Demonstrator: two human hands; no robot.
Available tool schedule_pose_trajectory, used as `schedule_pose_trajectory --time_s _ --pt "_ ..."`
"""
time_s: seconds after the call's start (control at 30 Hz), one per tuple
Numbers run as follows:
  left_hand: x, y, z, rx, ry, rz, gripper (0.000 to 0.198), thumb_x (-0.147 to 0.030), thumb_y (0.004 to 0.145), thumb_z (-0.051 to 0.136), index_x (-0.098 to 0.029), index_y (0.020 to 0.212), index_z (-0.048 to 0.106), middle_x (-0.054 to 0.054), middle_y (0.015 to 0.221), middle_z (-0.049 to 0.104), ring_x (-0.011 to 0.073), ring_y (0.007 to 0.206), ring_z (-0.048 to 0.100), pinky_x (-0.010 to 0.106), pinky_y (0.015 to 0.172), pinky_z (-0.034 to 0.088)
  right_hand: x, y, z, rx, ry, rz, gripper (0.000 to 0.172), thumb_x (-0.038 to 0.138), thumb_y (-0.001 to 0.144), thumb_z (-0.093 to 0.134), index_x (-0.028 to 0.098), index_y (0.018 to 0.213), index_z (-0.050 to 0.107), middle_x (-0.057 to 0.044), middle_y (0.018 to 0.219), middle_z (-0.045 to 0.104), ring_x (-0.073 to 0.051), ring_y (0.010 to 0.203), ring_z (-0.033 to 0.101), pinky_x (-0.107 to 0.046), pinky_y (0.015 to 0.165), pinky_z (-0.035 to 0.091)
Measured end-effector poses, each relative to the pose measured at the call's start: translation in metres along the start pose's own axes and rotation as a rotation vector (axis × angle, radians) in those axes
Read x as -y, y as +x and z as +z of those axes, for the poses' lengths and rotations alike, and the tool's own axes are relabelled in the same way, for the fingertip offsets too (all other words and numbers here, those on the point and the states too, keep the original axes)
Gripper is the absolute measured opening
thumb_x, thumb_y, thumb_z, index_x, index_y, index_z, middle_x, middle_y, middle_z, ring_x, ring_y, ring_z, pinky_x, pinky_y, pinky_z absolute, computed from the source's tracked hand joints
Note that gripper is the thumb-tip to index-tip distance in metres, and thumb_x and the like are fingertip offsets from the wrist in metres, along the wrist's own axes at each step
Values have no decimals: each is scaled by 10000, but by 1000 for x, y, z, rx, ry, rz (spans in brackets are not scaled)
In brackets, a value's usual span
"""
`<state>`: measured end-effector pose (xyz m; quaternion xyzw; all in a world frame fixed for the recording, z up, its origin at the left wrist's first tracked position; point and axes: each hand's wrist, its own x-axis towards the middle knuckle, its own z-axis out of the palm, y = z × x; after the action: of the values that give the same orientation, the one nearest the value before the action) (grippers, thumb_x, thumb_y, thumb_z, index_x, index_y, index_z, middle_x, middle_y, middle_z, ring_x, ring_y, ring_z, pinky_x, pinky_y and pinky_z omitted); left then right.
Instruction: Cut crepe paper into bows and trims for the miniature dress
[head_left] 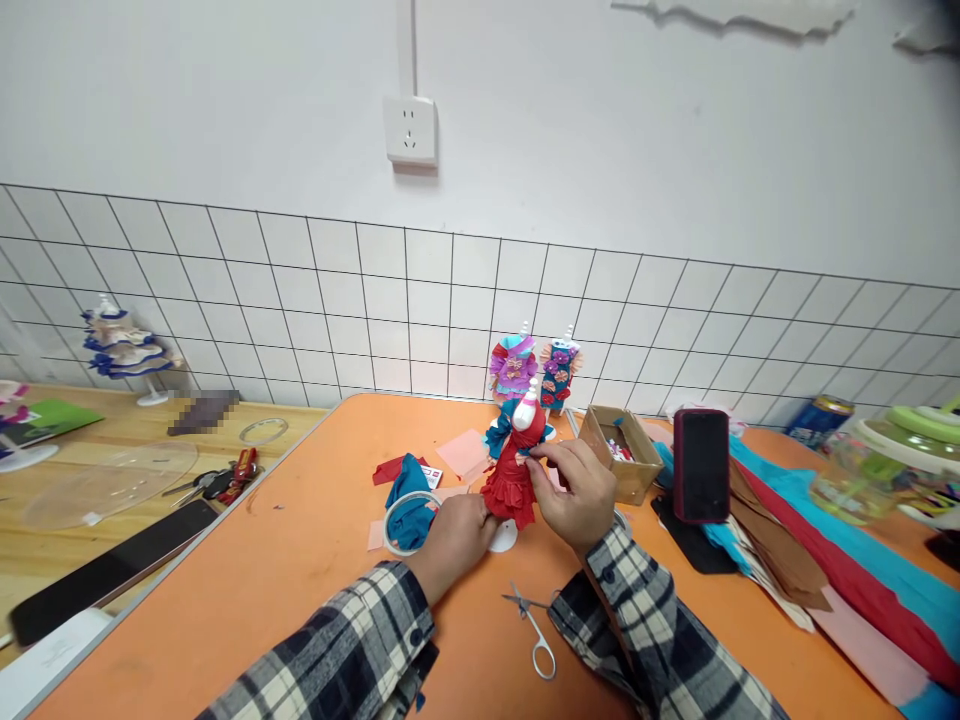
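Note:
A miniature dress form (525,412) with a white bust wears a red ruffled paper dress (511,480), with blue ruffles at its left shoulder. My left hand (459,538) grips it low, at the hem and stand. At the dress's waist, on the right, the thumb and fingertips of my right hand (577,488) press together; anything between them is too small to make out. Small scissors (537,636) lie spread below my hands. Beside my left hand is a clear ring-shaped roll (388,528) with dark blue crepe paper (409,500) in and over it.
Two more dressed forms (514,368) stand at the back. To the right are a cardboard box (637,480), an upright phone (701,466), long crepe strips (832,530), a clear jar (855,480) and a can (817,420). Leftward, keys (217,483) and a dark phone (112,572) lie on wood.

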<state>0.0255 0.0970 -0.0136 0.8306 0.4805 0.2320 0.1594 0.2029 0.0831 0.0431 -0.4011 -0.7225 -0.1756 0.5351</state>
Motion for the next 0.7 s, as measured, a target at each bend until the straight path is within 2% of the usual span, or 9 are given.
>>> schedule_pose_trajectory --time_s 0.27,0.5,0.7 --pt "0 1 0 -11 -12 -5 235 -196 832 460 -153 746 674 69 724 690 165 627 589 239 564 332 5 3 -2 48 64 3 164 208 767 628 222 931 621 -43 830 675 -187 745 633 -322 656 488" --pt "0 1 1 -15 -35 1 221 -196 827 470 -154 725 662 53 692 678 154 605 582 231 567 339 14 2 0 16 92 50 168 200 757 633 218 907 559 -20 752 642 -158 630 592 -290 571 447" --pt "2 1 3 -33 -32 -14 230 -209 831 478 -156 723 674 66 709 695 168 631 596 237 577 337 9 -4 2 -21 100 48 320 228 726 660 235 1018 528 19 664 576 -135 522 515 -273 501 388"
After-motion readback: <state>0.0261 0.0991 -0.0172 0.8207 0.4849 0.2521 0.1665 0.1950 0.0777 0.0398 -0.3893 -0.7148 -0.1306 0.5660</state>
